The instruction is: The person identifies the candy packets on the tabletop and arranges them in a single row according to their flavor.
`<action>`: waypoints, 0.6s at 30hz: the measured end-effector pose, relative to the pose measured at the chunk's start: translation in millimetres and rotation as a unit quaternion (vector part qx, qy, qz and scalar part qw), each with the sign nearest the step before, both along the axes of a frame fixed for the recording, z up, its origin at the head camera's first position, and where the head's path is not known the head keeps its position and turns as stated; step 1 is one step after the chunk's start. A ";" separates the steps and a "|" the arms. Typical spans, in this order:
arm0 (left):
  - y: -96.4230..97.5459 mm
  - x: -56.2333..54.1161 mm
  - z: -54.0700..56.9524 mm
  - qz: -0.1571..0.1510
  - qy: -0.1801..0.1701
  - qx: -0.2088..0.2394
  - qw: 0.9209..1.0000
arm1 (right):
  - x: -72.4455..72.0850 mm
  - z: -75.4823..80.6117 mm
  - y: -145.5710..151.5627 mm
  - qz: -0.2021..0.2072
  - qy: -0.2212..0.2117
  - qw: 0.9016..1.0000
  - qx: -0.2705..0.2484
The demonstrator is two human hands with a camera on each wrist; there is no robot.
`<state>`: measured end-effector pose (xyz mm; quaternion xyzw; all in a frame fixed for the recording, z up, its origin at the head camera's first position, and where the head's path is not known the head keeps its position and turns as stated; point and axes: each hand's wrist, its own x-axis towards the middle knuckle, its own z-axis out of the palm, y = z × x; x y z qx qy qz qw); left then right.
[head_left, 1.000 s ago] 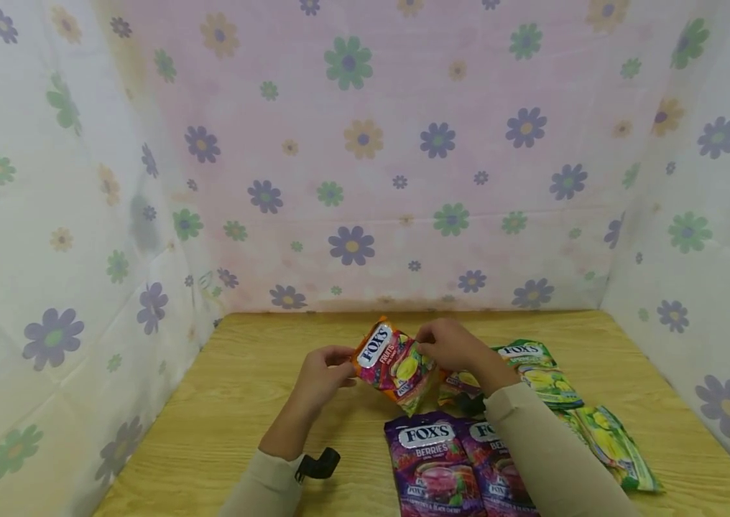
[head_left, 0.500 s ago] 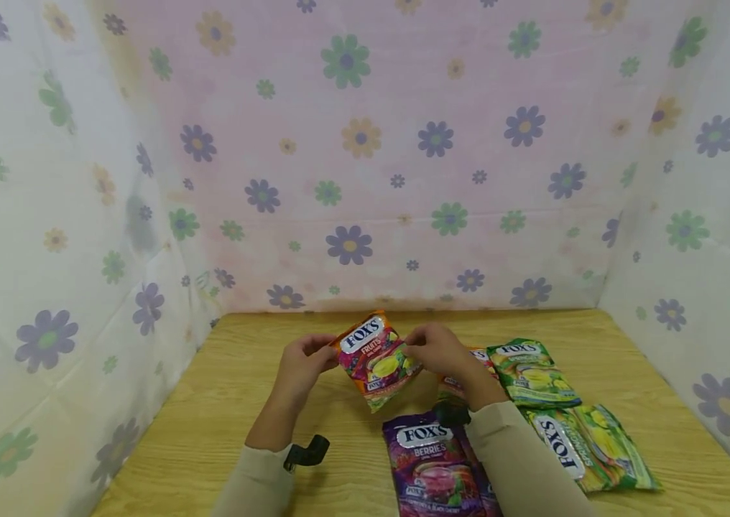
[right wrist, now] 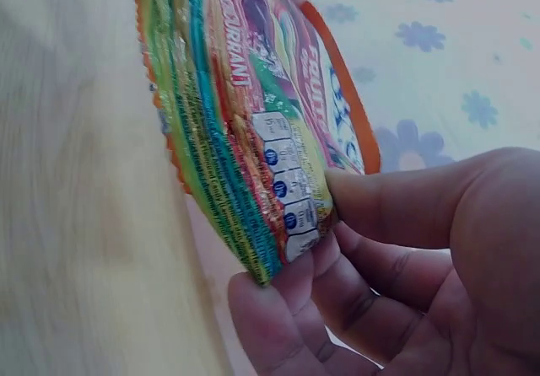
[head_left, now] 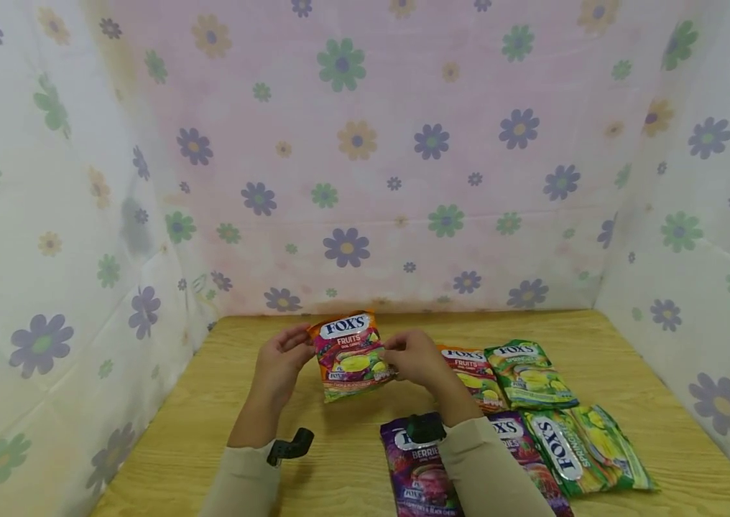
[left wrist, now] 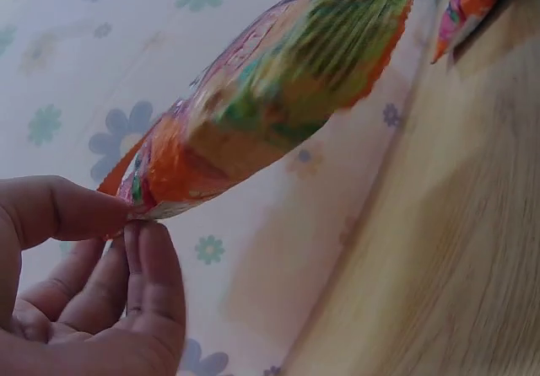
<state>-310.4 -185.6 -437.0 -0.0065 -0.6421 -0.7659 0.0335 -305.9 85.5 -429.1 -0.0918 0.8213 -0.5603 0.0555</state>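
An orange-edged Fox's Fruits candy bag (head_left: 348, 352) is held up above the table between both hands, its printed front turned to the head view. My left hand (head_left: 281, 362) pinches its upper left corner; in the left wrist view the thumb and fingertips meet on the orange edge of the candy bag (left wrist: 253, 106). My right hand (head_left: 413, 359) pinches the opposite side, lower down. In the right wrist view the thumb presses the front of the candy bag (right wrist: 253, 123) with fingers behind it. A second Fruits bag (head_left: 471, 373) lies on the table just right of my right hand.
Green Fox's bags lie at the right: one Spring bag (head_left: 529, 373) behind and overlapping Spring bags (head_left: 559, 449) nearer. Purple Berries bags (head_left: 419, 467) lie in front, partly under my right forearm. Flowered cloth (head_left: 378, 179) walls the wooden table (head_left: 333, 452) at back and sides.
Both hands have carried the Fruits bag to the left and turned it from tilted to nearly upright. The second Fruits bag on the table has come into fuller view.
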 end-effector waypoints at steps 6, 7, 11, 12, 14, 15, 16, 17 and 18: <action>-14.4 -5.1 -6.4 -0.026 -0.016 0.032 0.999 | 0.4 -4.4 -19.3 -0.003 0.001 1.000 -0.028; -16.7 -5.2 -7.3 -0.024 -0.019 0.037 0.999 | 0.2 -5.5 -22.7 -0.004 0.000 1.000 -0.030; -24.5 -4.6 -9.2 -0.012 -0.027 0.052 0.998 | -0.4 -9.6 -35.5 -0.013 -0.008 0.999 -0.041; -26.4 -4.8 -9.8 -0.009 -0.032 0.054 0.998 | -0.8 -10.7 -38.3 -0.016 -0.006 0.999 -0.044; -29.7 -5.3 -10.8 -0.001 -0.044 0.063 0.997 | -1.7 -13.8 -43.5 -0.019 -0.003 0.998 -0.052; -31.3 -5.9 -11.4 0.001 -0.049 0.070 0.996 | -2.3 -15.7 -46.2 -0.020 -0.001 0.998 -0.056; -33.5 -6.5 -12.2 0.004 -0.055 0.074 0.996 | -3.0 -17.6 -48.7 -0.023 -0.003 0.998 -0.063; -35.6 -7.1 -13.0 0.007 -0.060 0.079 0.995 | -3.7 -19.9 -51.4 -0.023 -0.003 0.997 -0.068; -37.7 -7.4 -13.6 0.009 -0.064 0.081 0.995 | -4.7 -22.8 -53.9 -0.022 -0.002 0.997 -0.072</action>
